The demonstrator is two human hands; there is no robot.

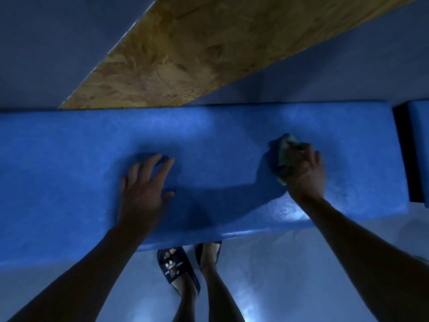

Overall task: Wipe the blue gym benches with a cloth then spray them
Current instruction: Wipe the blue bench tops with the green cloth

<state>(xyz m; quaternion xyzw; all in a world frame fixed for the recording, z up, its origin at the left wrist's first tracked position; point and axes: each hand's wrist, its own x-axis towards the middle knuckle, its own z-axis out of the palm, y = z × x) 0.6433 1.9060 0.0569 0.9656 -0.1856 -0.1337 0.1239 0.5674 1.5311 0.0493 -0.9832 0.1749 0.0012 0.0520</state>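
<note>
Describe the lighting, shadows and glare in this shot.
Head view: dim and blue-tinted overall; the right hand with the cloth casts a dark arm-shaped shadow across the bench; glare shows on the bench's wet front edge; the left hand is underexposed; straight edges bow from wide-angle distortion.

The tabletop [209, 135] is bright blue with a fine mottled grain. At 3 o'clock the cloth [284, 156] is dull green. At 12 o'clock a board [185, 49] shows tan, flaky chip pattern. At 6 o'clock, a dark navy slipper [175, 268] has pale lettering.
</note>
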